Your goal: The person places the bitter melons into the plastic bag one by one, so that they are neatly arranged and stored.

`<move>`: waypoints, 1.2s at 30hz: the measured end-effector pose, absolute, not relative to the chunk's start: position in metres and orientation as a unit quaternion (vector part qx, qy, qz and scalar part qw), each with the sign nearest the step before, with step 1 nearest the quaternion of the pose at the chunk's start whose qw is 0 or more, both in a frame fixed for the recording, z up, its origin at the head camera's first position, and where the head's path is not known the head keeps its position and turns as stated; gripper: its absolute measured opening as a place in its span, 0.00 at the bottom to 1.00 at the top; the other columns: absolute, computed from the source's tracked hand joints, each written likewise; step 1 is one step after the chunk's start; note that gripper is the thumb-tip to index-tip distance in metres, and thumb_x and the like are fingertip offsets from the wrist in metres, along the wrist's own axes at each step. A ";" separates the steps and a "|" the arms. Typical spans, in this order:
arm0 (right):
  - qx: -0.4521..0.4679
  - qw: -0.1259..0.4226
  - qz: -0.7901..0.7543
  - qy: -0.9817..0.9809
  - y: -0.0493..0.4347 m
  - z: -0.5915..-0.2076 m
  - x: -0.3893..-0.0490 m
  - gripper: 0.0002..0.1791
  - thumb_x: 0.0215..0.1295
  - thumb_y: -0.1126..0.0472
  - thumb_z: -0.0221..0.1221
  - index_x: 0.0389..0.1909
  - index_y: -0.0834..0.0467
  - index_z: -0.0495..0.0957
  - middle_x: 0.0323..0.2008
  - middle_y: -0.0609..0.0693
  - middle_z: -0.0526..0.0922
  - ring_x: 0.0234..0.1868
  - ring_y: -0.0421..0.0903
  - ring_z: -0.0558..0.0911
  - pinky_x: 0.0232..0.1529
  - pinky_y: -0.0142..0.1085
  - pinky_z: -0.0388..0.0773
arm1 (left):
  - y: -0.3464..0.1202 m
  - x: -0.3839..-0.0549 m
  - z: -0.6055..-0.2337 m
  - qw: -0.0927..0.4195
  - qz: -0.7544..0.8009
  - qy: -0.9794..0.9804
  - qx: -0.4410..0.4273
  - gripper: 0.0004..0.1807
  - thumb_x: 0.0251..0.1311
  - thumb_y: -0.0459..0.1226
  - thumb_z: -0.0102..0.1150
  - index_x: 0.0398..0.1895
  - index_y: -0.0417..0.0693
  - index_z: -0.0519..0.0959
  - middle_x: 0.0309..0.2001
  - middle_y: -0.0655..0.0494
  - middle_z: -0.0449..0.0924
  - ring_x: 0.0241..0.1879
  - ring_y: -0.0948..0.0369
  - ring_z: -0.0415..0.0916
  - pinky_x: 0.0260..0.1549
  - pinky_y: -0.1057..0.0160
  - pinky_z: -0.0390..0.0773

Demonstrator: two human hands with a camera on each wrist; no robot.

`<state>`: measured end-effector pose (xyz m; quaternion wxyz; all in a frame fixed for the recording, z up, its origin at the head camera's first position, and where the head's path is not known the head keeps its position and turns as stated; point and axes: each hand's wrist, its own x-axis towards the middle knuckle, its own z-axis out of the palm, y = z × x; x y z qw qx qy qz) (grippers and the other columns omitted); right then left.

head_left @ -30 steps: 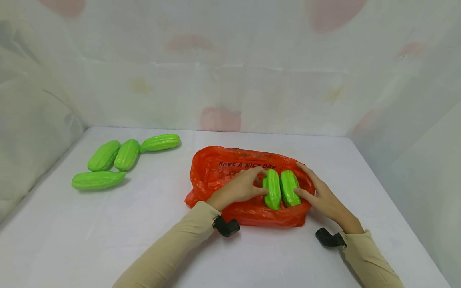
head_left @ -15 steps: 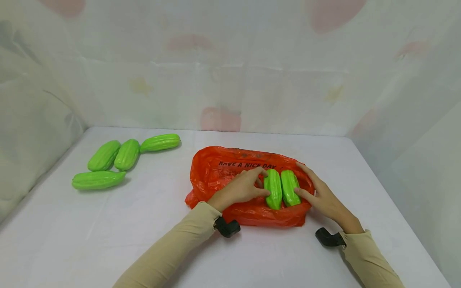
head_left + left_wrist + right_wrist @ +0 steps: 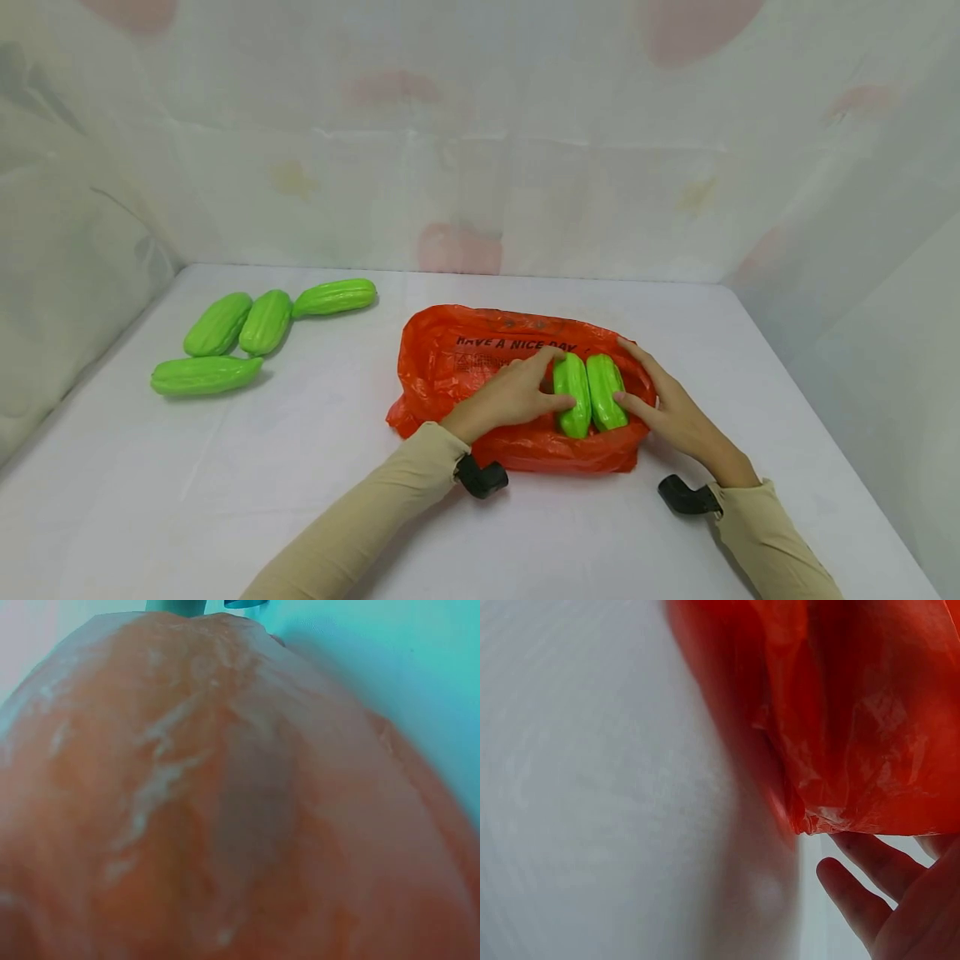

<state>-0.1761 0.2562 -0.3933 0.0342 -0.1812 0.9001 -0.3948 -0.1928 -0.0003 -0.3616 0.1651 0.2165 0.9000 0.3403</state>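
In the head view, a red plastic bag (image 3: 427, 375) printed "HAVE A NICE DAY" lies spread with its mouth up. Two bright green ridged gourds stand side by side in its right part. My left hand (image 3: 510, 396) grips the left gourd (image 3: 573, 396) between thumb and fingers. On the bag's right side, my right hand (image 3: 671, 408) holds the edge, its thumb against the right gourd (image 3: 604, 387). Seen from the right wrist, the fingers (image 3: 855, 900) lie outside the red plastic. Blurred red plastic (image 3: 225, 795) fills most of the left wrist view.
Several more green gourds lie at the far left of the white table (image 3: 187, 500): one crosswise (image 3: 204, 376), two slanting together, and another (image 3: 335, 297) behind. Patterned white cloth (image 3: 600, 183) rises behind the table and along both sides.
My left hand has shifted slightly right with the left gourd, bringing it closer against the right one. My right hand and the bag stay almost still.
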 end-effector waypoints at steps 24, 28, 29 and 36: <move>-0.182 0.036 -0.394 0.900 0.256 -0.389 -0.176 0.40 0.73 0.55 0.55 0.79 0.43 0.46 0.76 0.60 0.55 0.70 0.63 0.65 0.62 0.67 0.68 | 0.002 -0.194 -0.363 0.179 0.354 0.895 0.205 0.44 0.62 0.57 0.61 0.77 0.59 0.53 0.63 0.52 0.76 0.60 0.54 0.74 0.59 0.52 0.76; -0.181 0.037 -0.394 0.900 0.255 -0.389 -0.176 0.40 0.73 0.55 0.55 0.79 0.42 0.46 0.76 0.60 0.56 0.70 0.63 0.66 0.62 0.66 0.69 | 0.001 -0.193 -0.363 0.180 0.351 0.896 0.204 0.43 0.64 0.57 0.60 0.77 0.59 0.54 0.68 0.52 0.72 0.66 0.51 0.70 0.64 0.46 0.71; -0.182 0.037 -0.393 0.900 0.255 -0.390 -0.176 0.40 0.73 0.55 0.55 0.79 0.43 0.46 0.76 0.60 0.55 0.70 0.63 0.65 0.62 0.67 0.69 | 0.000 -0.193 -0.363 0.179 0.353 0.895 0.204 0.42 0.64 0.57 0.60 0.77 0.59 0.54 0.69 0.52 0.71 0.67 0.50 0.69 0.64 0.45 0.71; -0.183 0.032 -0.392 0.901 0.256 -0.390 -0.176 0.40 0.72 0.56 0.55 0.79 0.44 0.46 0.76 0.61 0.56 0.69 0.63 0.66 0.61 0.66 0.69 | -0.004 -0.194 -0.360 0.172 0.351 0.897 0.206 0.40 0.64 0.55 0.61 0.76 0.58 0.58 0.62 0.52 0.77 0.57 0.54 0.76 0.58 0.50 0.76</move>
